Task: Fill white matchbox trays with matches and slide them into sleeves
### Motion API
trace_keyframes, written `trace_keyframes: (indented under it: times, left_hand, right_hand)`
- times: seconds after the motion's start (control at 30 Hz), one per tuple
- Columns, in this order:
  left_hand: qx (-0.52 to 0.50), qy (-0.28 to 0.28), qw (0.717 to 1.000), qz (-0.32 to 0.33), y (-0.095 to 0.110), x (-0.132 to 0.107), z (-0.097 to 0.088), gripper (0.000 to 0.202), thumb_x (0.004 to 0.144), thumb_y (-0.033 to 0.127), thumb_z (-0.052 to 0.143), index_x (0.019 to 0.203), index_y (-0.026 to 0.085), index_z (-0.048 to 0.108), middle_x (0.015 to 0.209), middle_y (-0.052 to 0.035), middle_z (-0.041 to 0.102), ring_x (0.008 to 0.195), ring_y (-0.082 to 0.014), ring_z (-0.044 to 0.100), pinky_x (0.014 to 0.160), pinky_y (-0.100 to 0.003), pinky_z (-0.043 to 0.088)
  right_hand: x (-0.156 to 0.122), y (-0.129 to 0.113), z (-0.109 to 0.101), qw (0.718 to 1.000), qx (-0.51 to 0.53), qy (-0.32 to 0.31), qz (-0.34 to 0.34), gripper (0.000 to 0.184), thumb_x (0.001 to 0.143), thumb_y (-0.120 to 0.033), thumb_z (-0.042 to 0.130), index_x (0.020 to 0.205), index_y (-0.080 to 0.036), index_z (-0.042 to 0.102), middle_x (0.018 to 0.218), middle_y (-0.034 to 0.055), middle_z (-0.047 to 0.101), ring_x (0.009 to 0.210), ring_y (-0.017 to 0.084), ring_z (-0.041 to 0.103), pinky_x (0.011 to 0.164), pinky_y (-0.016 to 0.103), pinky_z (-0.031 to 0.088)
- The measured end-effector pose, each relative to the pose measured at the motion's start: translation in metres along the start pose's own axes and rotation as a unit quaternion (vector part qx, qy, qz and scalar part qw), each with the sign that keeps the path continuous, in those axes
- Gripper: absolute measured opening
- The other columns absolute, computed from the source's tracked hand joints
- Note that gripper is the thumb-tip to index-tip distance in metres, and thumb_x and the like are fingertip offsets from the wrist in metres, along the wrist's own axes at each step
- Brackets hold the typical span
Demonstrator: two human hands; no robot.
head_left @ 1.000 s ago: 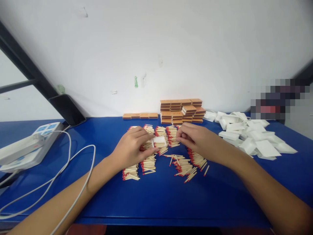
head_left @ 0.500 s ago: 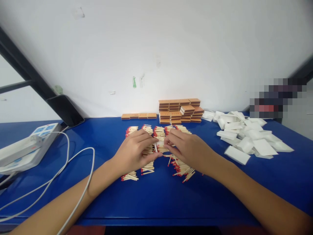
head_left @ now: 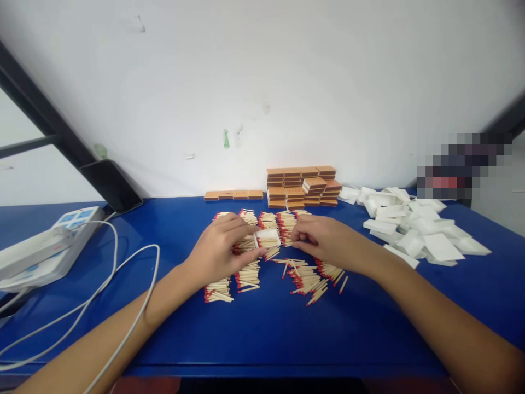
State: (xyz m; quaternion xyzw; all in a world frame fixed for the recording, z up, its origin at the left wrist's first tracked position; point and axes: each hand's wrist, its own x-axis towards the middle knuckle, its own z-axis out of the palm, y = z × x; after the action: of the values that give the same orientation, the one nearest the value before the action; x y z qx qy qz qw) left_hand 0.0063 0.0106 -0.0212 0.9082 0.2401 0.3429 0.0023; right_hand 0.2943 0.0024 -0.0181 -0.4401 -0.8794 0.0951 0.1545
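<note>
Between thumb and fingers, my left hand [head_left: 223, 246] holds a small white matchbox tray [head_left: 262, 234] with some matches lying inside it. To its right, my right hand [head_left: 324, 241] has its fingertips pinched together over the rows of matches; whether a match is between them is hidden. Red-tipped matches [head_left: 287, 223] lie in several columns under and around both hands. A looser heap of matches [head_left: 305, 280] spreads in front of the right hand.
Brown matchboxes [head_left: 286, 194] are stacked against the wall, with a low row of matchboxes [head_left: 233, 195] to their left. White trays [head_left: 414, 224] pile up on the right. At left are a power strip [head_left: 49, 246], a black phone [head_left: 110, 185] and a looping white cable [head_left: 115, 273].
My right hand has moved right, away from the white tray, uncovering the tray and the matches in it. My left hand keeps hold of the tray, nearly in place.
</note>
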Motion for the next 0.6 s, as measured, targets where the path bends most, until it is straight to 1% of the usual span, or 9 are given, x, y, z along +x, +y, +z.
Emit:
trace_keyframes:
  times: [0.13,0.23,0.33,0.4,0.5,0.6]
  left_hand:
    - [0.003,0.005,1.000,0.003,0.000,0.000,-0.001,0.034,0.096,0.042,0.072,0.116,0.015,0.071,0.094,-0.0084,0.074,0.090,-0.0228,0.065,0.084,-0.041,0.054]
    - [0.005,0.005,1.000,0.003,0.000,0.001,-0.001,0.034,0.096,0.042,0.072,0.117,0.015,0.071,0.093,-0.0082,0.074,0.090,-0.0227,0.065,0.084,-0.041,0.054]
    - [0.010,-0.001,1.000,-0.004,-0.001,0.000,-0.002,0.035,0.097,0.043,0.071,0.117,0.016,0.072,0.093,-0.0085,0.074,0.090,-0.0227,0.065,0.084,-0.041,0.054]
    - [0.016,-0.004,1.000,-0.006,-0.002,-0.001,-0.001,0.036,0.097,0.044,0.070,0.118,0.016,0.072,0.093,-0.0087,0.074,0.090,-0.0230,0.065,0.084,-0.041,0.054]
    - [0.025,-0.009,1.000,-0.004,-0.002,-0.002,0.000,0.037,0.097,0.045,0.070,0.119,0.016,0.072,0.093,-0.0086,0.074,0.089,-0.0233,0.065,0.083,-0.041,0.054]
    - [0.027,-0.013,1.000,0.003,0.001,-0.001,0.002,0.036,0.097,0.044,0.070,0.119,0.015,0.072,0.092,-0.0085,0.074,0.087,-0.0232,0.064,0.083,-0.041,0.054]
  right_hand:
    - [0.001,0.004,0.009,0.999,-0.016,-0.045,0.024,0.013,0.097,-0.018,0.058,0.087,-0.020,0.065,0.093,0.0051,0.066,0.082,0.018,0.058,0.073,0.031,0.041]
    - [0.000,0.004,0.010,0.998,-0.010,-0.059,0.022,0.014,0.098,-0.020,0.057,0.085,-0.020,0.061,0.092,0.0050,0.065,0.082,0.019,0.058,0.073,0.032,0.042]
    - [-0.002,0.004,0.007,0.998,0.002,-0.060,0.015,0.016,0.101,-0.022,0.054,0.085,-0.020,0.058,0.092,0.0052,0.064,0.081,0.019,0.057,0.072,0.031,0.042]
    - [-0.004,0.002,0.002,0.999,0.008,-0.043,0.016,0.017,0.103,-0.025,0.051,0.087,-0.021,0.058,0.093,0.0055,0.063,0.080,0.019,0.056,0.071,0.032,0.042]
    - [-0.005,-0.007,-0.005,1.000,0.013,0.021,0.012,0.018,0.106,-0.030,0.048,0.094,-0.021,0.059,0.096,0.0055,0.061,0.079,0.018,0.057,0.071,0.032,0.043]
    - [-0.004,-0.022,-0.007,0.997,0.027,0.077,-0.012,0.017,0.107,-0.032,0.050,0.097,-0.021,0.060,0.096,0.0051,0.062,0.080,0.018,0.060,0.072,0.031,0.045]
